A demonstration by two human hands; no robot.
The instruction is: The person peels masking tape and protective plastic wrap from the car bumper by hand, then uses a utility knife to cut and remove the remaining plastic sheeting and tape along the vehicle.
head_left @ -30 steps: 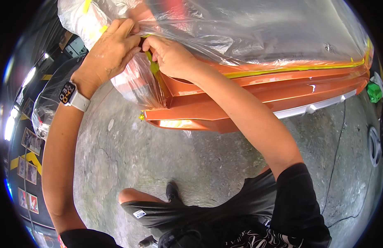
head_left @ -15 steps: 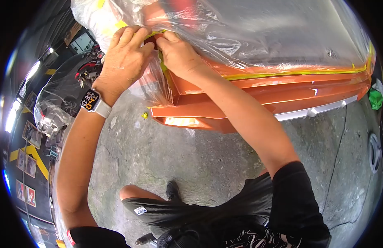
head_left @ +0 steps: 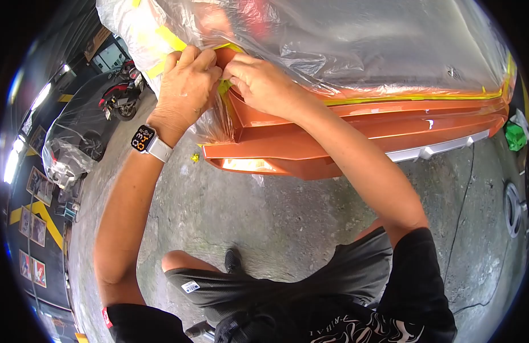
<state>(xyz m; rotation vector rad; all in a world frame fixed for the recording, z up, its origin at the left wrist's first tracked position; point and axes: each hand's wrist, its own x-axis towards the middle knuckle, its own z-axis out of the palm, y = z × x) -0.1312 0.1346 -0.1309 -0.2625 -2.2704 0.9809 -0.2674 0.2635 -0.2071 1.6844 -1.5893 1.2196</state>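
Observation:
My left hand (head_left: 188, 87) and my right hand (head_left: 261, 86) meet at the corner of an orange car bumper (head_left: 287, 153). Both are closed, fingertips pinched at the yellow masking tape (head_left: 224, 87) that shows between them; my fingers partly hide it. Clear plastic sheeting (head_left: 379, 48) drapes over the car above the bumper, its lower edge held by a long yellow tape line. More plastic hangs beside my left hand, with yellow tape patches on it. On my left wrist is a smartwatch (head_left: 143, 139) with a pale band.
A crumpled yellow scrap (head_left: 195, 157) lies on the concrete floor (head_left: 230, 211) below the bumper corner. Left of me are a parked motorbike (head_left: 121, 102) and a plastic-covered vehicle (head_left: 70, 134). Rightward are a green bag (head_left: 515, 137), a grey ring (head_left: 512, 210) and a thin floor cable (head_left: 462, 217).
Both hands have come slightly down and to the right, with fingers drawn more tightly together. The camera view has shifted a little, and the bumper corner sits slightly higher and further left.

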